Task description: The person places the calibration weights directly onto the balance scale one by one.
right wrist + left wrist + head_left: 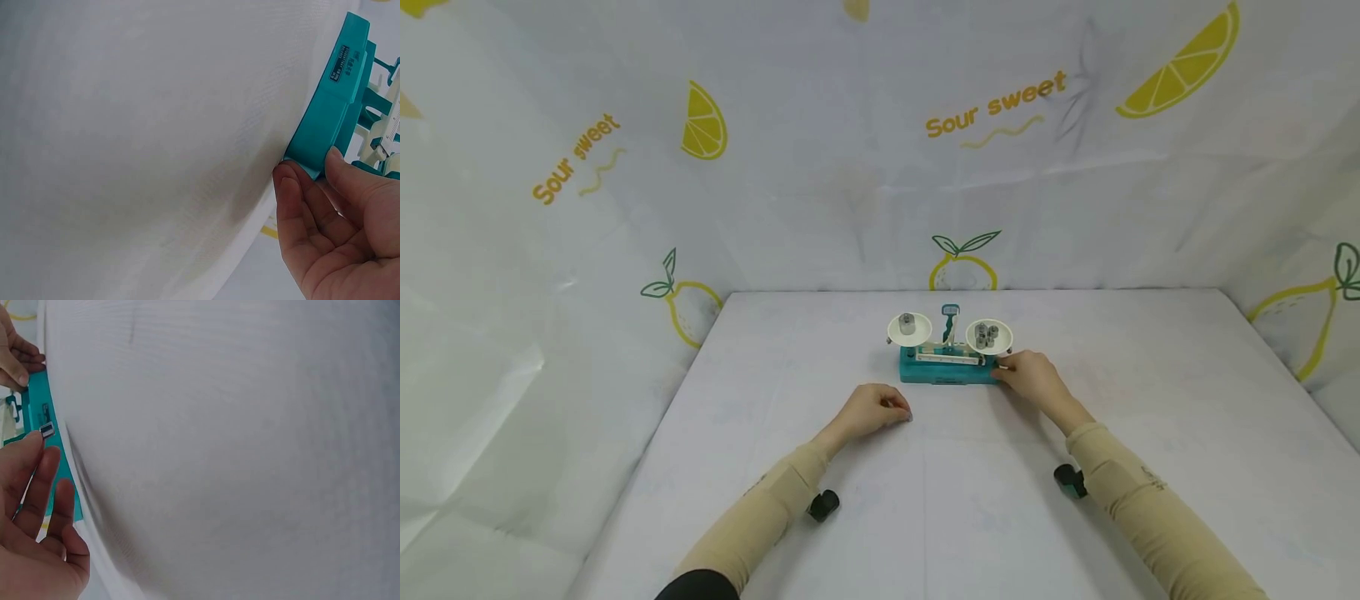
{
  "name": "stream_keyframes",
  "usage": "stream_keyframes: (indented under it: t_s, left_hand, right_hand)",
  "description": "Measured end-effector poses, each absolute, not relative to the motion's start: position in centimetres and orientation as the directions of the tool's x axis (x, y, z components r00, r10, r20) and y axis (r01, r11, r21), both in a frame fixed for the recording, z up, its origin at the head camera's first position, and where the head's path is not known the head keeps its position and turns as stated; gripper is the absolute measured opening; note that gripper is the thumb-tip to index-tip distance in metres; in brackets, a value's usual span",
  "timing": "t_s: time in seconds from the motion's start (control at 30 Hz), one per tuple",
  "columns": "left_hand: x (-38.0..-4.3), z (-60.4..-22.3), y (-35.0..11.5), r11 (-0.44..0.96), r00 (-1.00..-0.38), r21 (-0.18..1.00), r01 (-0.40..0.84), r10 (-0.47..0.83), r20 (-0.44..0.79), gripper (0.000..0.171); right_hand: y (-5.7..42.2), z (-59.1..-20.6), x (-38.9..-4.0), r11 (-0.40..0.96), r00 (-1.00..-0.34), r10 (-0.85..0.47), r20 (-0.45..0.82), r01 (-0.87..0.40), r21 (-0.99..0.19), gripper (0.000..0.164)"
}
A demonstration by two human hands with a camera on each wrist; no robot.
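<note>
A teal balance scale with two white pans stands on the table. My right hand grips the right end of its base; in the right wrist view the thumb lies on the upper edge and the fingertips at the bottom corner. One metal weight sits on the left pan, and several smaller weights sit on the right pan. In front of the scale, to the left, my left hand pinches a small silvery metal piece between thumb and index finger.
A white cloth covers the table. Behind it and at the sides hangs a white sheet with lemon prints. Black wrist cameras hang below both forearms.
</note>
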State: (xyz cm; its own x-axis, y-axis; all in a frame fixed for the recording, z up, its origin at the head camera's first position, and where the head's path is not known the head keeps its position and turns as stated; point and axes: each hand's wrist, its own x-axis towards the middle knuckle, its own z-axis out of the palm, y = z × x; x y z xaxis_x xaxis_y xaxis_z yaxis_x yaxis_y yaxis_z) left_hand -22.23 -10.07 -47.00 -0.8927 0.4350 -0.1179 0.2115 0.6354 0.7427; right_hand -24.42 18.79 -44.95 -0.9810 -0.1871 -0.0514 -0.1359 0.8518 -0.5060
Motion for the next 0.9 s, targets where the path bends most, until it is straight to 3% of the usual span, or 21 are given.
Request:
stream_keyframes:
  t_s: [0.33,0.9]
  left_hand:
    - [-22.2,-45.6,-10.6,0.627,-0.927,0.753,0.201,0.370,-0.061,0.008]
    - [-24.1,-40.8,-10.8,0.645,-0.945,0.695,0.318,0.272,0.180,0.012]
  right_hand:
    - [18.7,-44.9,-24.3,0.848,-0.981,-0.186,-0.046,-0.136,-0.512,0.035]
    - [18.7,-44.8,-24.3,0.847,-0.981,-0.183,-0.061,-0.126,-0.516,0.034]
